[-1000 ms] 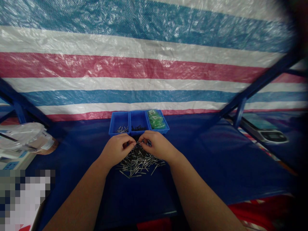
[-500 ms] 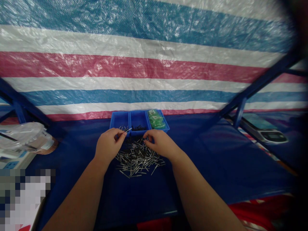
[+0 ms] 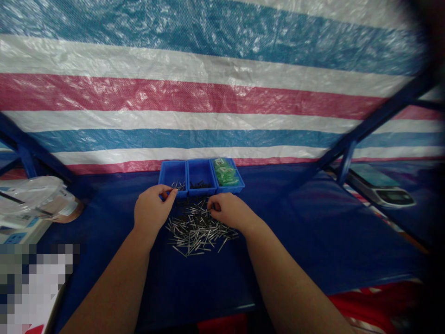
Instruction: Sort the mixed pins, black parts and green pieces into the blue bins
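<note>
A loose pile of thin silver metal pins (image 3: 200, 232), with dark bits among them, lies on the blue table. My left hand (image 3: 153, 208) is at the front edge of the left blue bin (image 3: 172, 169), thumb and fingertips pinched together; whatever is between them is too small to make out. Some similar pins lie in that bin. Over the upper right of the pile, my right hand (image 3: 231, 211) has its fingers curled in a pinch, and their tips are partly hidden. Small dark pieces sit in the middle blue bin (image 3: 200, 168).
Green plastic packets (image 3: 225, 174) fill the right bin. At far right stands a digital scale (image 3: 385, 185). A lidded plastic cup (image 3: 59, 202) is on the left, near a blue metal frame (image 3: 28, 160). Striped sheeting (image 3: 208, 97) hangs behind the table.
My left hand has drawn slightly left; the silver pins that stuck out from its fingertips no longer show there. My right hand has dipped a little lower at the pile.
</note>
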A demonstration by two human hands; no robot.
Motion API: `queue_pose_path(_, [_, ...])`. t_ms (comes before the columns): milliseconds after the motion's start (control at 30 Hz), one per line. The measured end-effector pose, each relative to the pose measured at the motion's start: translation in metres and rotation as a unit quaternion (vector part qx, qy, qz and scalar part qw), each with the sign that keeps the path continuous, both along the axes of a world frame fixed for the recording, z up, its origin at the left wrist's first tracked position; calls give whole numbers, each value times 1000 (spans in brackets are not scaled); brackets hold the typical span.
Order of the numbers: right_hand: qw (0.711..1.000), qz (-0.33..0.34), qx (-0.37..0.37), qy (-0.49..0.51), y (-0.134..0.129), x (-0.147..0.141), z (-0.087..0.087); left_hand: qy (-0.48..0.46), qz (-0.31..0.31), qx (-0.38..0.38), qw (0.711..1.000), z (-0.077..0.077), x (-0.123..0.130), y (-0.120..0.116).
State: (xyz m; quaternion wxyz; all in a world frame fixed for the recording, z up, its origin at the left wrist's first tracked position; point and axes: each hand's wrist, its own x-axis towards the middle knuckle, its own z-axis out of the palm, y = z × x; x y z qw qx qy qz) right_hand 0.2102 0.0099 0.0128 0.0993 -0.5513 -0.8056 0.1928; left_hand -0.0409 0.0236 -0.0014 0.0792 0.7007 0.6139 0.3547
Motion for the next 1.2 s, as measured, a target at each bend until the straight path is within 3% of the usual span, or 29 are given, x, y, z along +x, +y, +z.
queue_pose_path(167, [1000,-4,-1,-7,-1,-1,0,-4,-110,25,994,4,8,-2])
queue_pose_path(333, [998,29,26,49,0,-1,6,-14,-256,-21,966,5,17,-8])
queue_pose_path(500, [989,67,56,116,-1,-3,13,-2,-298,-60,953,4,21,-10])
queue_pose_path(700, [988,40,54,137,-1,-3,14,-2,-259,-33,965,4,19,-8])
queue_pose_path(933, [998,-31,12,44,6,10,1,-8,-45,36,998,2,3,0])
queue_pose_path(1200, [996,-78,3,-36,6,6,-3,1,12,6,1000,0,-1,0])
